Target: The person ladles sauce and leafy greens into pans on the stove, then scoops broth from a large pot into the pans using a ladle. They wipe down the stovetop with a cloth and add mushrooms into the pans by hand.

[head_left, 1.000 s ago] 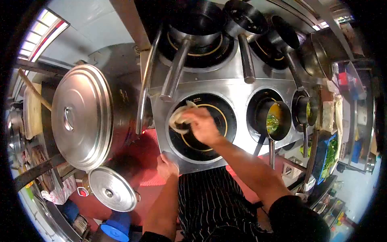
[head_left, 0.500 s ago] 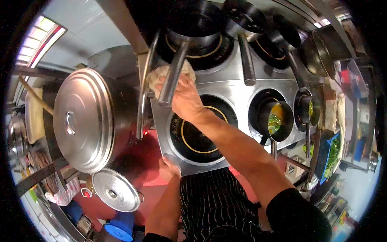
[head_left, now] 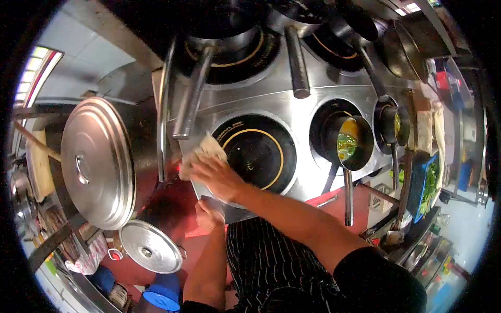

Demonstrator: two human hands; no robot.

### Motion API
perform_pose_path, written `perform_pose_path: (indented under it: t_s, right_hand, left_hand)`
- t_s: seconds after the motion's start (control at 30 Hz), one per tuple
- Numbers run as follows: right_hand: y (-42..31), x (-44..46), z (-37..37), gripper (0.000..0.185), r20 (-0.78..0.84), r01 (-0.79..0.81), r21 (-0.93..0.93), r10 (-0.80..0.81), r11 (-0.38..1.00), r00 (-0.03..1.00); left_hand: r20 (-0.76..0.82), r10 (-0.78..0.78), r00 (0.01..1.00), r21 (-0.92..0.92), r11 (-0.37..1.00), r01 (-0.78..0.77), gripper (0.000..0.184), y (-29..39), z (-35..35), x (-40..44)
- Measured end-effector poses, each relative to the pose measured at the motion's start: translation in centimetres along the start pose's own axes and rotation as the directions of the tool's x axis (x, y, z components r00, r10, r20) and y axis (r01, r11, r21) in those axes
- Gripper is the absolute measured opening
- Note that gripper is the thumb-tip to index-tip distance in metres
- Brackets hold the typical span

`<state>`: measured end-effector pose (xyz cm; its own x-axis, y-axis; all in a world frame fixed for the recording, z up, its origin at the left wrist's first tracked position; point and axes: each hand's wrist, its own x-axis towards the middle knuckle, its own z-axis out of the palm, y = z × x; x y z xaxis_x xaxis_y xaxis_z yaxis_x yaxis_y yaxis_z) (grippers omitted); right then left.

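Note:
A pale cloth lies under my right hand, which presses it on the left edge of the steel stove top. The cloth touches the rim beside the round black hob, on which no pan stands. My left hand is at the front left corner of the stove, fingers curled against its edge; whether they hold anything besides the edge is hidden. Just above the cloth hangs the long handle of a dark pan.
A small pan with greens in liquid sits on the right hob, a smaller pan beside it. Other pans stand at the back. A large lidded pot is at the left, with a lower lidded pot and a blue bin.
My right hand has moved with the cloth from the hob to behind the pan handle, then down to the stove's left edge. My left hand stays at the corner. The view has shifted slightly.

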<state>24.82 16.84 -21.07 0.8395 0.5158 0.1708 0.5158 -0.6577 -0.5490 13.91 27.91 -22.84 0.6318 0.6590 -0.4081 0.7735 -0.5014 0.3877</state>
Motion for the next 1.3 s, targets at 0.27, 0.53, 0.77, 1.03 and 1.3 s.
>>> perform_pose_path:
  t_s: [0.27, 0.53, 0.77, 1.03, 1.3]
  right_hand:
    - [15.0, -6.8, -9.9, 0.047, -0.163, -0.456, -0.279, 0.426, 0.845, 0.890]
    - [2.0, -4.9, -1.6, 0.033, -0.013, -0.231, 0.174, 0.236, 0.957, 0.972]
    - [-0.4, -20.6, -4.1, 0.037, 0.411, -0.648, 0.398, 0.505, 0.650, 0.759]
    - [11.5, -10.4, -10.6, 0.056, -0.172, -0.535, -0.288, 0.507, 0.794, 0.845]
    - [6.1, -25.0, -8.7, 0.052, -0.479, -0.821, -0.204, 0.677, 0.533, 0.559]
  left_hand:
    - [0.045, -0.079, 0.996, 0.053, 0.996, 0.077, 0.061, 0.8, -1.0, -0.2]
    - [-0.021, -0.046, 0.999, 0.101, 0.994, 0.048, 0.058, -1.6, 0.4, 0.6]
    - [0.023, -0.030, 0.999, 0.030, 0.999, 0.030, 0.061, -0.5, -0.8, 0.0]
    - [0.025, 0.014, 1.000, 0.007, 1.000, -0.014, 0.066, -1.1, -0.3, 0.3]
    - [-0.006, 0.004, 1.000, 0.012, 1.000, -0.004, 0.061, -0.4, -0.7, 0.0]
